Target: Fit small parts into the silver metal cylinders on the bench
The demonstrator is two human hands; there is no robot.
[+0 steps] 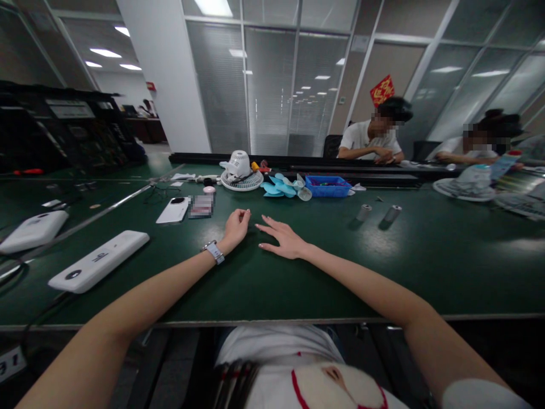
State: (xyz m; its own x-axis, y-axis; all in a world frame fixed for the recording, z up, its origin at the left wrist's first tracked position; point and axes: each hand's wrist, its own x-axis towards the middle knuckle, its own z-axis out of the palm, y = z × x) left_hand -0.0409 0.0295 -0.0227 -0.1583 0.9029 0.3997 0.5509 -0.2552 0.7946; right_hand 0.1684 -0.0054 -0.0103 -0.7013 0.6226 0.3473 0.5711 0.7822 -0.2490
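Note:
My left hand [237, 227] rests on the green table [264, 289] with its fingers curled together; whether anything small is inside is hidden. Just to its right, my right hand [281, 237] lies on the tabletop with fingers spread and nothing in them. The two hands are close but apart. Beyond them are a white fan body [238, 166] on its round grille, light blue fan blades [279, 186] and a blue tray [327, 187] with small parts in it. Two metal cylinders [392, 213] stand to the right.
A white phone [173, 210] lies left of my hands beside a blurred card. Nearer the left edge is a long white device [100, 261] with a cable, and another white device [34, 231]. Two people sit across at the right, near another fan [468, 182].

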